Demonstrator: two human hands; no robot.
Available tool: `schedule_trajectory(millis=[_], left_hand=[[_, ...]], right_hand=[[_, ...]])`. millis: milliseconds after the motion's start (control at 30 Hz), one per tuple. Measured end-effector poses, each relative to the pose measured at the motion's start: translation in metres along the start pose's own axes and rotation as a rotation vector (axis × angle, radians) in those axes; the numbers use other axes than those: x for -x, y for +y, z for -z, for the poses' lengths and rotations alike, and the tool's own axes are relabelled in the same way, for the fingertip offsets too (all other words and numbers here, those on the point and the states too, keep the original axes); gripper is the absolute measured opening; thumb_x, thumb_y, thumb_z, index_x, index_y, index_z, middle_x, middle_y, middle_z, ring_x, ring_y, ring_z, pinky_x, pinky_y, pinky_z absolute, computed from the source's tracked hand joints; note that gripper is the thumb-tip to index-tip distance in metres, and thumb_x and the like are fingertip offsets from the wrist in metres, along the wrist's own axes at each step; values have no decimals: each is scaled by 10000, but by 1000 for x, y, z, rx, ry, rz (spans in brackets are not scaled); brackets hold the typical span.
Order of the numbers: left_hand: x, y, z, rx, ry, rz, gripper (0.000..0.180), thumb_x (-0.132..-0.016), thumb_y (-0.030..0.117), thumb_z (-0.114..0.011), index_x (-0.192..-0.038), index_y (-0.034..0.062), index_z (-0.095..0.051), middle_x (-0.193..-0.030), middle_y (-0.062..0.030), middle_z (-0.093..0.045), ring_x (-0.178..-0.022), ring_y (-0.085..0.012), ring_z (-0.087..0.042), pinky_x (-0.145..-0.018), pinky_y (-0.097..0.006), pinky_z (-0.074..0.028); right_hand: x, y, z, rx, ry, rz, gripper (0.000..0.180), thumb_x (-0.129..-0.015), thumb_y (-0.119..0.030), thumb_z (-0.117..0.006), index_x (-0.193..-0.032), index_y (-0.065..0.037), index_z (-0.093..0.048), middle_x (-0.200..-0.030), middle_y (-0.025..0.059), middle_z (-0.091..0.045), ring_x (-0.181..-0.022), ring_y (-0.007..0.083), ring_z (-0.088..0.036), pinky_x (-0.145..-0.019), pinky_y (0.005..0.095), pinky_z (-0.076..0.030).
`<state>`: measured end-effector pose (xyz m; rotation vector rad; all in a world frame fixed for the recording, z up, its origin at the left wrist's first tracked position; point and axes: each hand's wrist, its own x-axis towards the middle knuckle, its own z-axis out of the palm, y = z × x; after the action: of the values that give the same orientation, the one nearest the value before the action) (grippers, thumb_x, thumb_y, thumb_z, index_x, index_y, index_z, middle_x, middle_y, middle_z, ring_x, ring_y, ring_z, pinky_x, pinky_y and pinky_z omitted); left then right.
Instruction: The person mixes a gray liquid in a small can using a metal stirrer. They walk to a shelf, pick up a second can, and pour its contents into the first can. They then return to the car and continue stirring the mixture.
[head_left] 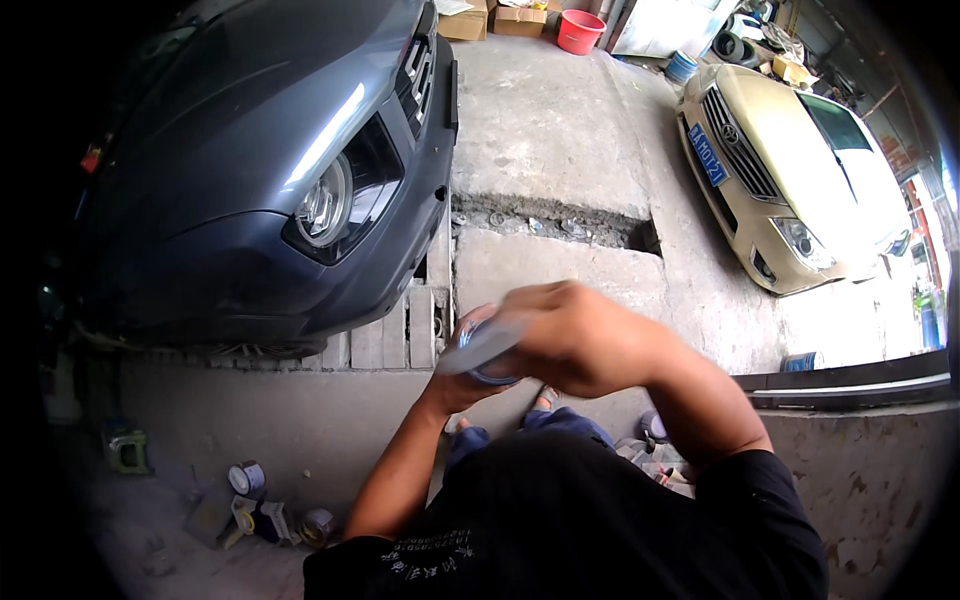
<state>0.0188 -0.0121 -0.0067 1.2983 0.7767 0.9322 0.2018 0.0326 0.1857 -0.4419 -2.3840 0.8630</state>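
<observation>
Both hands clasp small can (487, 352): right hand (575, 335) over top, left hand (455, 385) beneath; likely light, rigid, slick; grip its sides

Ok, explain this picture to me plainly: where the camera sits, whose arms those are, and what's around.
The camera is worn on a person's head and looks down, so the rim bends. Both forearms coming up from the bottom are that person's own. The right hand and left hand meet around a small bluish container, blurred; what it is exactly cannot be told. Ahead on the concrete floor stands a dark grey car, with a pale gold car to the right. Small tins lie at lower left, and a red bucket stands at the far end.
</observation>
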Motion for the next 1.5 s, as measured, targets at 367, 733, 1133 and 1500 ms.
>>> schedule_trajectory(millis=[367,733,1133,1500], left_hand=[[-3,17,3,161,-17,69,900,-598,82,-855,-1331,25,-335,-1252,-77,-488,-1169,-182,-471,-1006,-331,-377],[-11,29,1,117,26,21,906,-583,70,-844,-1333,41,-337,-1223,-63,-499,-1139,-171,-479,-999,-324,-372],[-6,38,10,-455,139,-127,914,-586,143,-853,-1336,56,-339,-1195,-120,-544,-1091,-238,-550,-931,-342,-442],[-1,45,14,-420,110,-107,891,-570,60,-840,-1326,71,-368,-1212,-96,-541,-1132,-209,-522,-965,-344,-417]], right_hand=[[-9,-3,20,-27,52,-136,116,-828,-96,-614,-855,-15,-535,-712,149,-605,-690,348,-614,-607,395,-478],[-31,5,21,134,522,-387,180,-805,-110,-638,-780,-6,-493,-604,176,-546,-595,378,-568,-531,395,-436],[12,23,34,-165,447,-386,108,-814,-70,-659,-886,-10,-605,-753,121,-651,-658,255,-643,-593,339,-494],[23,19,27,-138,342,-238,38,-864,2,-571,-885,33,-580,-855,123,-632,-800,235,-636,-712,340,-507]])
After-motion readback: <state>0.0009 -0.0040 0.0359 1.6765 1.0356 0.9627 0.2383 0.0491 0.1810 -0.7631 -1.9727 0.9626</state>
